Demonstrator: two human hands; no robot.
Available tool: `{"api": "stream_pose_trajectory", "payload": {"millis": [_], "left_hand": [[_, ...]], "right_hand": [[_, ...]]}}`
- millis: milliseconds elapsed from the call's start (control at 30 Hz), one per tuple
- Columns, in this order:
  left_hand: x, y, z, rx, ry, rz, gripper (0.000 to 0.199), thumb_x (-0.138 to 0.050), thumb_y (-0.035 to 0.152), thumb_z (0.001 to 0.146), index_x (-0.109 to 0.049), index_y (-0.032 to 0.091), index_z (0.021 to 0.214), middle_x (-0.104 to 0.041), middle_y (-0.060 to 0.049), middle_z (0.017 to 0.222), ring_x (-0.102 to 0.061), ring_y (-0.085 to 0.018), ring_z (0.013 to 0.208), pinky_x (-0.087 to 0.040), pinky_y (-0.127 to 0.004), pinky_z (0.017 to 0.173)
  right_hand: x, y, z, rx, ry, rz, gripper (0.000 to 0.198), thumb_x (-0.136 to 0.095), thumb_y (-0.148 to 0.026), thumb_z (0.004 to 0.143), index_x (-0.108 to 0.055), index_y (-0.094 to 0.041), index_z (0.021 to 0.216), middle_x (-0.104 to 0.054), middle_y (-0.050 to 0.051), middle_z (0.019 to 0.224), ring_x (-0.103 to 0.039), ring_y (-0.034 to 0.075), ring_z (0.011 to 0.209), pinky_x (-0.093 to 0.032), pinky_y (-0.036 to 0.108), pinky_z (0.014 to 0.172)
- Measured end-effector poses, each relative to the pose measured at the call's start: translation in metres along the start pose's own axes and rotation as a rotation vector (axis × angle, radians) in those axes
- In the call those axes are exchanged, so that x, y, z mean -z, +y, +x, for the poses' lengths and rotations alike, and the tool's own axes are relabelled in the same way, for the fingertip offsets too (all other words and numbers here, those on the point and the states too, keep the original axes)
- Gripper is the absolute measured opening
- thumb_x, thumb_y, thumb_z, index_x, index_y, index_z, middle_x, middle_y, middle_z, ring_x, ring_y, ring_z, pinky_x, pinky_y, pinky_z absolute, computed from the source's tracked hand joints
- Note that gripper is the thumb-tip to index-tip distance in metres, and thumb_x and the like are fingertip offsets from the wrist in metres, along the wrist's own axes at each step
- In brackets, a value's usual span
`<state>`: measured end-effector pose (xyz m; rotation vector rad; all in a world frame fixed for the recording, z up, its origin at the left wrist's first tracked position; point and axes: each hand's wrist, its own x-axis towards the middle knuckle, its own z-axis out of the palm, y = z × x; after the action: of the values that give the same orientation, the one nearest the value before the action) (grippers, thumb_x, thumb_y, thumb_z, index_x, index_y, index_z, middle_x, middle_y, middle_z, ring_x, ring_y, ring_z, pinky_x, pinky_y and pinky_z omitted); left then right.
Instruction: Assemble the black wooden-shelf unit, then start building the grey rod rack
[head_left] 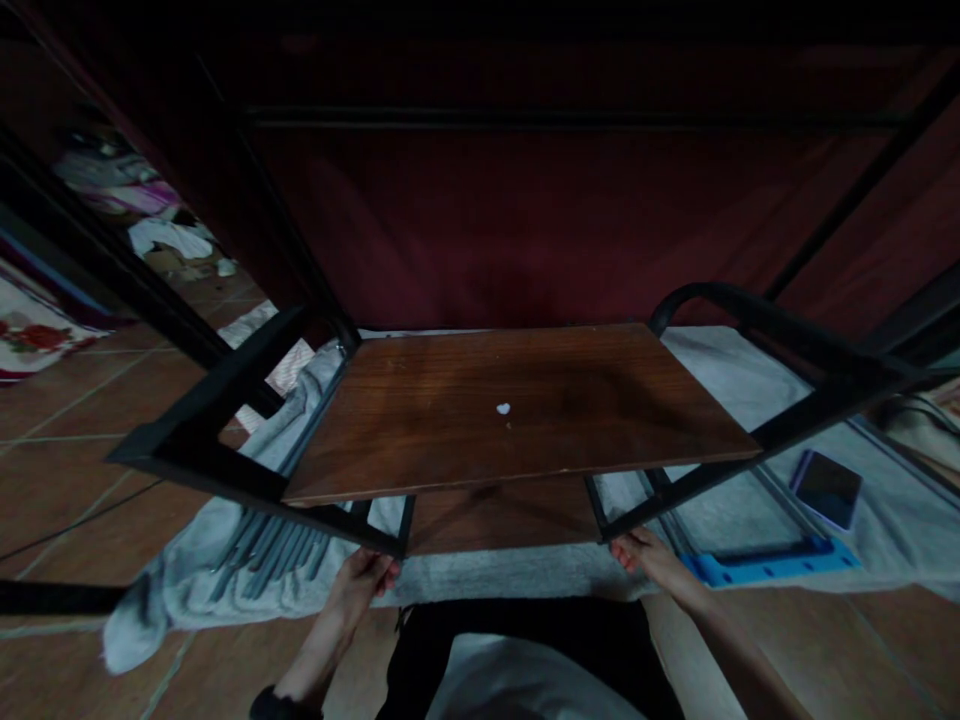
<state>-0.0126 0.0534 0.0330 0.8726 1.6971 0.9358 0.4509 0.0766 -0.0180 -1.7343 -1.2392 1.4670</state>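
A low wooden stand with a black metal frame is right in front of me. Its brown wood-grain top board carries a small white mark, and a lower board shows beneath the near edge. My left hand is closed at the frame's near left corner, fingers curled under the bar. At the near right corner, my right hand pinches the frame in the same way. The fingertips of both hands are partly hidden by the frame.
The stand rests over a grey blanket on a tiled floor. Several metal tubes lie left; a blue plastic bar with thin rods and a phone lie right. A dark red panel stands behind.
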Motion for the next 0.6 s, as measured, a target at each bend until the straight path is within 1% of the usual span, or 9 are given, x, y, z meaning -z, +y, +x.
{"api": "stream_pose_trajectory", "payload": {"millis": [267, 500, 600], "left_hand": [[-0.002, -0.005, 0.000, 0.019, 0.026, -0.020, 0.043, -0.076, 0.055, 0.058, -0.054, 0.019, 0.064, -0.056, 0.000, 0.055, -0.050, -0.013, 0.049, -0.035, -0.025, 0.049], [0.000, -0.007, -0.003, 0.016, -0.003, -0.010, 0.040, -0.073, 0.055, 0.063, -0.057, 0.019, 0.070, -0.062, -0.003, 0.063, -0.057, -0.015, 0.055, -0.041, -0.026, 0.052], [0.001, -0.005, -0.004, 0.012, -0.005, -0.020, 0.038, -0.073, 0.053, 0.064, -0.058, 0.018, 0.069, -0.063, -0.003, 0.062, -0.057, -0.015, 0.055, -0.041, -0.026, 0.052]], "right_hand": [[-0.001, -0.007, -0.007, -0.015, 0.041, -0.043, 0.045, -0.059, -0.065, 0.069, -0.058, -0.021, 0.064, -0.057, 0.003, 0.063, -0.054, 0.017, 0.059, -0.046, 0.032, 0.057], [0.004, -0.015, -0.011, -0.042, 0.016, -0.056, 0.044, -0.064, -0.064, 0.068, -0.061, -0.020, 0.064, -0.060, 0.004, 0.063, -0.057, 0.017, 0.062, -0.049, 0.032, 0.061], [0.005, -0.016, -0.011, -0.036, 0.009, -0.062, 0.043, -0.064, -0.063, 0.068, -0.060, -0.020, 0.063, -0.059, 0.004, 0.061, -0.057, 0.018, 0.061, -0.049, 0.032, 0.060]]}}
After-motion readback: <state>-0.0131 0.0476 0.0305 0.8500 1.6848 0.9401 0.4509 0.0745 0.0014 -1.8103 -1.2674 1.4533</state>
